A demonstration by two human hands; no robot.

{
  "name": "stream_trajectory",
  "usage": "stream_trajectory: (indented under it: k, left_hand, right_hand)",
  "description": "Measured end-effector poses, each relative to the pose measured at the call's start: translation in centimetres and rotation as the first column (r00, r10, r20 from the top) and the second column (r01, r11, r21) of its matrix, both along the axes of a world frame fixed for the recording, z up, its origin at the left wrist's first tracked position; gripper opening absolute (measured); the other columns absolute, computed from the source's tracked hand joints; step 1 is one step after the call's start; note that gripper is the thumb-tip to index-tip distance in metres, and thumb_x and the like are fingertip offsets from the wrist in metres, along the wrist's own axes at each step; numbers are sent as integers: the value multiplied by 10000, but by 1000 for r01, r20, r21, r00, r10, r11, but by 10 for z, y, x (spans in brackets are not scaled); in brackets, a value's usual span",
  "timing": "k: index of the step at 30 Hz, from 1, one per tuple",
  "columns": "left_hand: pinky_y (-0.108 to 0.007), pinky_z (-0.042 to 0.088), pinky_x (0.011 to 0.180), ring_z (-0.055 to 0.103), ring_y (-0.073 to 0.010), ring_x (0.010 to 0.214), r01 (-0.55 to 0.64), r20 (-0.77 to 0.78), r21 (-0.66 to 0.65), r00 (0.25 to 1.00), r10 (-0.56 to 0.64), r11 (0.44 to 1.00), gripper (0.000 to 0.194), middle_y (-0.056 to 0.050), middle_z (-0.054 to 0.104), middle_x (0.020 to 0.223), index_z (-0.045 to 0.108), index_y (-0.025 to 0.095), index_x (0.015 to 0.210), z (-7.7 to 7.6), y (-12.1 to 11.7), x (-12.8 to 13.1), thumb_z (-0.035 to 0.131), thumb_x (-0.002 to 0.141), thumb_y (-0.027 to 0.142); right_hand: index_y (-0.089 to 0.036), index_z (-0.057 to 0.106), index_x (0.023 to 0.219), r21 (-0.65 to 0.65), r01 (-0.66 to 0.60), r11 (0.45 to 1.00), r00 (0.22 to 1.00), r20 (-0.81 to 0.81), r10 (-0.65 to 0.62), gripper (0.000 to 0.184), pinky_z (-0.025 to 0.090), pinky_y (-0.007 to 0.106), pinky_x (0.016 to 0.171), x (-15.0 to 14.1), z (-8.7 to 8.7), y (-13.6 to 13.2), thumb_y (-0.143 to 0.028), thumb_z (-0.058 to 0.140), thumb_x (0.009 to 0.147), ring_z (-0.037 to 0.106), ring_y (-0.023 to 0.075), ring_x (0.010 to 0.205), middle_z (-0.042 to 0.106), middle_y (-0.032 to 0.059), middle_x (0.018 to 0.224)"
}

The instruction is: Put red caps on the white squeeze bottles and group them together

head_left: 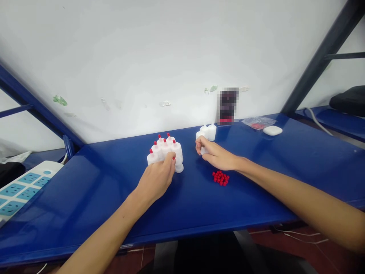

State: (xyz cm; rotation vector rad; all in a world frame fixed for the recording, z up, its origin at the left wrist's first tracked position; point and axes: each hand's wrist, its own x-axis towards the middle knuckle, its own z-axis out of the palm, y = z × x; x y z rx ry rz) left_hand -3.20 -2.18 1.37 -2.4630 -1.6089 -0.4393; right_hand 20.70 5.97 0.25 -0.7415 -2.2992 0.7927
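Seen in the head view, a person works with two bare hands at a blue surface (114, 228) set against a white wall (128, 57). Read as a clock with the wearer at its center, the crowd of capped bottles (166, 149) stands between eleven and twelve o'clock, upright and packed close, probably so that each slim body is braced by its neighbors. The left hand (155, 180) reaches to the near edge of that group, its grip narrow, thumb and forefinger pinched on a red cap (173, 158); a hold so high seems chosen to steady the piece without jostling the others.

Just past twelve, the right hand (218, 154) curls its grip around a small white bottle (203, 151), mostly hidden by the fingers, so whether it wears a cap cannot be told. Beside and beyond those fingers stand uncapped bottles (211, 132), their pale tips bare, apparently set apart to avoid mixing with the red-topped group.

At one o'clock, loose red caps (220, 178) lie in a small heap near the right wrist, likely placed there for short reach. Farther out on that bearing rest a clear plastic bag (259, 122) with red contents and a white rounded case (273, 131); a power strip (31, 186) sits at ten.
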Motion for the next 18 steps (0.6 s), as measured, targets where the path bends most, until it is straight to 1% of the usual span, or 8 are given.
stream_trajectory:
  k: [6,8,10,11,13,15,17,18]
  left_hand:
    - [-218,233,412,570,-166,437,60,-116,0,991,-59,998,273,-9,614,586,489,148,1187,-8,5,-2,297,1000,196]
    - [-219,233,413,553,-153,421,88,-96,47,992,-83,995,289,0,616,580,482,143,1236,-10,4,-2,333,992,185]
    - [-216,267,428,529,-131,426,141,-16,154,990,-141,978,257,18,605,579,513,151,1203,-9,1,-1,391,985,210]
    - [-216,294,443,521,-120,444,185,36,233,979,-199,955,208,22,599,590,549,158,1130,-7,-1,-1,430,970,219]
    - [-221,343,487,509,-108,507,281,110,416,929,-354,865,80,7,589,633,580,169,894,1,-4,-4,506,909,195]
    - [-252,372,552,502,-118,580,327,104,573,880,-463,751,133,-25,586,689,521,171,700,10,-5,-13,543,829,146]
    - [-327,378,658,500,-145,632,287,67,646,902,-428,707,172,-36,591,700,486,171,632,19,-2,-27,546,788,132]
    - [-362,361,707,498,-156,650,250,57,647,926,-373,720,181,-26,589,676,486,173,623,23,0,-36,543,791,138]
  right_hand:
    - [-222,376,966,-150,-53,987,999,-18,51,279,402,282,708,-3,0,-6,-53,451,757,479,137,773,554,3,943]
    - [-205,437,999,-177,-68,982,998,-18,66,276,423,295,757,-4,-2,-5,-63,477,767,519,143,821,587,19,984]
    - [-189,493,1048,-187,-71,980,997,-17,69,291,433,316,823,-5,-4,-4,-80,511,779,559,159,900,622,39,1032]
    - [-183,509,1077,-190,-69,979,998,-18,67,307,435,322,846,-5,-5,-3,-92,531,784,572,167,932,637,46,1050]
    - [-175,533,1107,-193,-58,979,998,-3,59,317,443,322,853,-4,-5,-1,-127,566,796,588,172,945,658,56,1079]
    - [-175,572,1067,-176,-35,984,997,58,46,263,452,314,813,-3,-3,-1,-174,589,805,595,170,900,666,58,1089]
    - [-181,603,1016,-102,-5,995,989,150,20,209,449,315,787,0,0,-3,-220,601,811,590,176,876,665,53,1074]
    - [-185,609,1008,-42,5,999,982,189,3,204,443,321,792,1,1,-3,-236,608,810,584,185,888,662,50,1060]
